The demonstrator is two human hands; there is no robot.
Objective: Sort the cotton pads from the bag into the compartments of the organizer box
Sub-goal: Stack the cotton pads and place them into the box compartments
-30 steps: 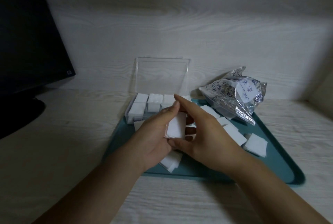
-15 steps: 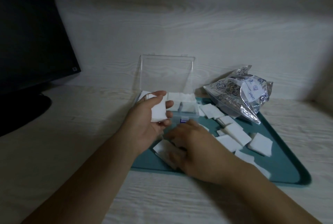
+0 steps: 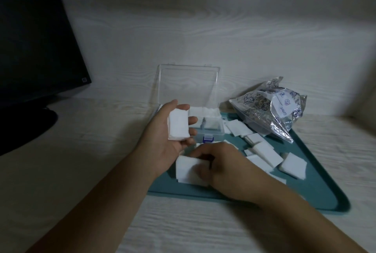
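My left hand [image 3: 162, 140] holds a small stack of white cotton pads [image 3: 178, 124] in its curled fingers, just in front of the clear organizer box [image 3: 211, 126], whose lid [image 3: 188, 88] stands open. White pads fill its visible compartments. My right hand [image 3: 221, 169] lies on the teal tray [image 3: 317, 189] and grips another stack of pads [image 3: 187, 169] near the front edge. Several loose pads [image 3: 262, 151] lie on the tray to the right. The crumpled clear bag [image 3: 270, 114] rests at the tray's back right.
A black monitor [image 3: 34, 49] on its stand fills the left side. A pale wood-grain wall rises right behind the box and bag. The tray sits on a pale wood-grain desk [image 3: 81, 161].
The hands separated. My left hand carried its pads up toward the box, while my right hand dropped to the tray and closed on another stack of pads.
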